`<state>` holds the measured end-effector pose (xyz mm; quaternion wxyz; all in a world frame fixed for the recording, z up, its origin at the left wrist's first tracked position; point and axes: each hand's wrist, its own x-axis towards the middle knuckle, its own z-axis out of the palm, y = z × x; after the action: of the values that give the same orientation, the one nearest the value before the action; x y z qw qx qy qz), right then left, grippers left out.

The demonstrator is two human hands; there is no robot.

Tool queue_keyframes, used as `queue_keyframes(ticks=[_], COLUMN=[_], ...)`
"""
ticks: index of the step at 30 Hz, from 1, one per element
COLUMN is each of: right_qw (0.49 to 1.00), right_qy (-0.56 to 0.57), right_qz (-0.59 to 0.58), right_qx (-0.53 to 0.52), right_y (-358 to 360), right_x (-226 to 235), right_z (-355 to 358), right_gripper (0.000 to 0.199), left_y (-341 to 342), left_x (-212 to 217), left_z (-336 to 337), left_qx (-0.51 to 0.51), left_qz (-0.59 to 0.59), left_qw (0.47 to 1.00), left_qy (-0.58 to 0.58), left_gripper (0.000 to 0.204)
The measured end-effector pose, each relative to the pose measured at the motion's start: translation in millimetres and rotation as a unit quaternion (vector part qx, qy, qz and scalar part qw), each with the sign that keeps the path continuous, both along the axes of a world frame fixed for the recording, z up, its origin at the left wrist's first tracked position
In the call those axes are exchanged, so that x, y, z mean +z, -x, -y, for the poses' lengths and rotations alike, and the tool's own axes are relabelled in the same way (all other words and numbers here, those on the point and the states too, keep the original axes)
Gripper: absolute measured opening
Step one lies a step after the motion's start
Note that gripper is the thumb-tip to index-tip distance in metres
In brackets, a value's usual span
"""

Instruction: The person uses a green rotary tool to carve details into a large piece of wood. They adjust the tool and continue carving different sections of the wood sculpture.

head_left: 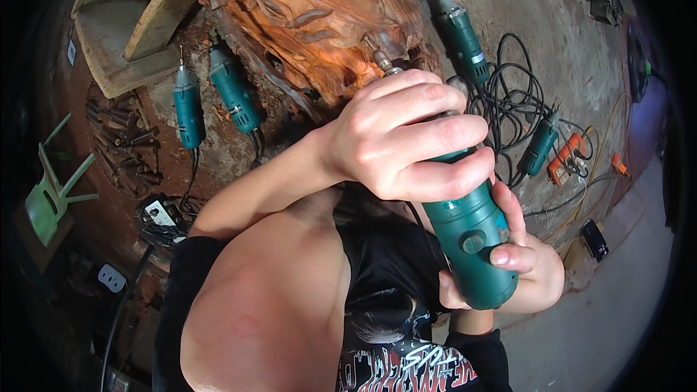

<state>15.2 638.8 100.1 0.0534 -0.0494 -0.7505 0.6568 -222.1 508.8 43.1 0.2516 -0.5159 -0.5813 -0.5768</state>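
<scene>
Both of my hands hold one green electric die grinder (472, 247) in front of my chest. My left hand (410, 138) wraps over its front part near the metal neck. Lower down, the fingers and thumb of my right hand (519, 254) close around the rear of the body. The grinder's metal collet end (382, 59) points up and away, with a bit at or just over a large reddish-brown carved wood piece (312, 11). Whether the bit touches the wood, I cannot tell. My left hand hides much of the grinder's front.
Two green die grinders (186, 109) (234, 94) lie left of the wood, and two more (463, 36) (541, 145) lie right beside tangled black cables (508, 94). An orange power strip (568, 160), a dark phone-like device (594, 239), a wooden box (109, 36), a bit pile (127, 141) and a green chair (54, 196) surround me.
</scene>
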Motion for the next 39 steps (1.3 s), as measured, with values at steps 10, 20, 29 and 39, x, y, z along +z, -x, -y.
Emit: queue_keyframes(ticks=[10, 20, 29, 39], right_qw=[0.999, 0.997, 0.995, 0.992], right_qy=[-0.025, -0.043, -0.054, -0.07], right_qz=[-0.041, -0.061, -0.077, -0.1], right_qx=[-0.011, -0.012, -0.016, -0.019], right_y=[8.0, 13.1, 16.0, 13.5], right_x=[2.5, 4.7, 5.6, 10.6], right_z=[16.3, 21.4, 25.6, 28.3], right_gripper=[0.119, 0.114, 0.11, 0.106], left_y=[-3.7, 1.0, 2.8, 2.3], left_x=[-4.1, -2.8, -2.5, -1.5], left_z=[-5.5, 1.5, 2.0, 1.9], left_qx=[0.019, -0.011, -0.009, -0.016], left_qz=[0.005, 0.009, 0.0, 0.008], left_qw=[0.996, 0.998, 0.998, 0.998], left_qy=[-0.088, -0.059, -0.061, -0.062], left_gripper=[0.037, 0.036, 0.037, 0.032])
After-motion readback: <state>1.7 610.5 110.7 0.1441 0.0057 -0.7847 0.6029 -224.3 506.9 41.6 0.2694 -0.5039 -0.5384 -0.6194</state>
